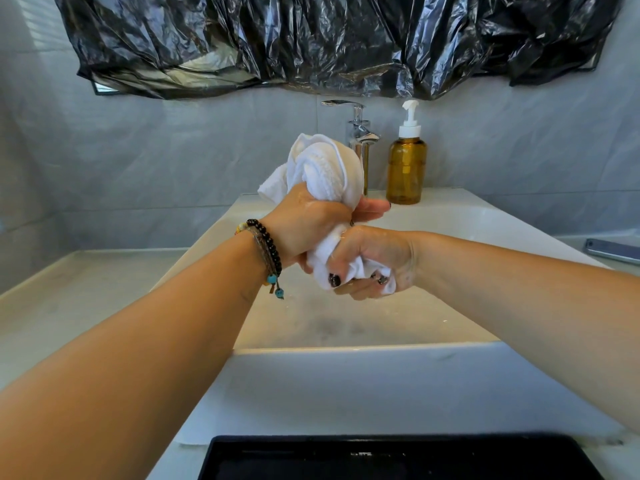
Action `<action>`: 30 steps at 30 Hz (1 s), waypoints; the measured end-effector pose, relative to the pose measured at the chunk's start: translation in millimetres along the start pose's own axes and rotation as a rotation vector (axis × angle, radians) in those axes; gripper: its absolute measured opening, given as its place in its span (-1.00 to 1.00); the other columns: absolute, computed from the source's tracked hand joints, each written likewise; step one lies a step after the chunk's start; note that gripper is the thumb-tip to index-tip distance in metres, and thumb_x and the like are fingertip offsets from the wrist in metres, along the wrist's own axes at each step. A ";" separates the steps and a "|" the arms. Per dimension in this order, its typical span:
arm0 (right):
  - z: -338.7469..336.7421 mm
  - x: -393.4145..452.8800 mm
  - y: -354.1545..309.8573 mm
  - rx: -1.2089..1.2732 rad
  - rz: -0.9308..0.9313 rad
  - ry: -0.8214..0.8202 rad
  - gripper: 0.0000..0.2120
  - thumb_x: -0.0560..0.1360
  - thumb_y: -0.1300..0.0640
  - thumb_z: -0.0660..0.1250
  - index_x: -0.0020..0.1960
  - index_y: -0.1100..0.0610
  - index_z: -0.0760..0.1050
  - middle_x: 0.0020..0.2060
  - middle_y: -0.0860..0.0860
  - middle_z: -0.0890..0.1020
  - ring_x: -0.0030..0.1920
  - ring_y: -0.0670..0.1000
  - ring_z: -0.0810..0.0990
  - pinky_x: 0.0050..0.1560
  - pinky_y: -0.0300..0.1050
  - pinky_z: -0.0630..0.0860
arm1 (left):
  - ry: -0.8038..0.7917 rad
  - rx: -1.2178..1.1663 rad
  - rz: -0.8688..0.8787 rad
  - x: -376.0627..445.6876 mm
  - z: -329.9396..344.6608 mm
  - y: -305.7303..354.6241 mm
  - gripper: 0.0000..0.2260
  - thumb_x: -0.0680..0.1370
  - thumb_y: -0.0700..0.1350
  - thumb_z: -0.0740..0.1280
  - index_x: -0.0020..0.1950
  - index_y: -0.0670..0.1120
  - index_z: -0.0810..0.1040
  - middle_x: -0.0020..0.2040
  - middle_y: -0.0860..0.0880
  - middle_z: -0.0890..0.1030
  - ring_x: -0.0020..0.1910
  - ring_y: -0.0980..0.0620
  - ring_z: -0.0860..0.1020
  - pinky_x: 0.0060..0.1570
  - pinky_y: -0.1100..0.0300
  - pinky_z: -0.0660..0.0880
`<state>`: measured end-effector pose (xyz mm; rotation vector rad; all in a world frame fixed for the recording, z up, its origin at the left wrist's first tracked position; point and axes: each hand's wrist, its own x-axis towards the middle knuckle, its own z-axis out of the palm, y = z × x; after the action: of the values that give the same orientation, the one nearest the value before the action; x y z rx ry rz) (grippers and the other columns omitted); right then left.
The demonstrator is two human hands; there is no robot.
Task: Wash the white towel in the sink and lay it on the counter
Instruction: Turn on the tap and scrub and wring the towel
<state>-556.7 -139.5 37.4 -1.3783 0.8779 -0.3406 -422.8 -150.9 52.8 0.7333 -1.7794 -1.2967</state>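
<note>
The white towel is bunched into a twisted roll above the white sink. My left hand, with beaded bracelets on the wrist, grips the towel's upper part, and a loose white bundle sticks up above it. My right hand grips the lower end just below, with the fingers curled round the cloth. Both hands look wet. The two fists sit close together over the basin, in front of the chrome faucet.
An amber pump bottle stands on the sink's back ledge, right of the faucet. The pale counter runs left of the sink. A phone lies on the right counter. A black tray is at the bottom. Black plastic sheet hangs overhead.
</note>
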 end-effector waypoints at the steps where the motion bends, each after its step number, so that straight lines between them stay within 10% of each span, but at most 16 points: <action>1: 1.5 -1.1 0.3 0.011 -0.004 -0.005 -0.93 0.28 0.28 0.23 -0.26 0.20 0.47 -0.54 0.04 0.31 -0.65 -0.14 0.21 -0.57 -0.32 0.03 | -0.031 -0.005 -0.016 -0.6 -1.1 -0.1 -0.68 0.49 -0.46 0.15 0.14 -0.26 0.55 0.15 -0.16 0.66 0.16 -0.07 0.63 0.12 -0.07 0.58; 8: 9.1 2.0 4.2 -0.063 -0.037 0.030 -0.93 0.44 0.26 0.24 -0.18 0.14 0.48 -0.53 -0.02 0.33 -0.58 -0.14 0.24 -0.47 -0.27 0.09 | -0.097 -0.043 -0.079 1.5 -6.5 2.4 -0.61 0.47 -0.45 0.16 0.29 -0.32 0.44 0.19 -0.19 0.63 0.15 0.01 0.63 -0.04 0.10 0.63; 14: -15.9 -13.6 -14.6 -0.193 -0.045 0.017 -0.68 0.44 0.05 0.41 0.14 0.13 0.53 -0.09 0.06 0.64 -0.11 0.02 0.62 -0.06 -0.06 0.58 | -0.031 -0.277 -0.127 1.4 -14.8 12.5 -0.72 0.52 -0.46 0.05 0.02 -0.27 0.52 -0.06 -0.16 0.70 -0.06 -0.02 0.69 -0.09 0.14 0.64; 20: -48.7 -15.4 -2.5 -0.679 -0.066 0.882 0.03 0.22 -0.16 0.61 0.52 0.03 0.16 0.15 -0.01 0.55 0.10 0.03 0.58 0.07 -0.07 0.55 | -0.006 -0.422 -0.246 3.7 -27.6 19.1 -0.77 0.41 -0.44 0.16 -0.16 -0.20 0.55 -0.24 -0.09 0.65 -0.33 0.04 0.62 -0.20 0.15 0.61; 25: -19.8 12.5 -2.5 -0.834 -0.586 0.912 0.21 0.19 -0.09 0.63 0.58 0.02 -0.08 0.48 0.07 0.16 0.46 0.07 0.22 0.44 0.04 0.27 | -0.349 -0.455 -0.237 -5.7 -32.6 12.2 -0.70 0.17 -0.22 0.57 -0.14 -0.18 0.63 -0.26 -0.07 0.59 -0.39 0.07 0.52 -0.34 0.23 0.51; 30: -20.6 16.9 -2.4 -0.777 -0.924 1.031 -0.17 0.28 0.19 0.57 0.46 0.14 0.28 0.17 0.07 0.57 0.14 0.09 0.57 0.16 -0.01 0.51 | -0.763 -0.466 -0.359 1.0 -40.2 5.1 -0.77 0.44 -0.16 0.47 0.04 -0.20 0.56 -0.25 -0.02 0.55 -0.34 0.10 0.51 -0.26 0.25 0.45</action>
<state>-559.7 -165.9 35.0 -2.3517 1.1926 -1.6560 -388.8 -169.8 64.2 0.3024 -1.8169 -2.3647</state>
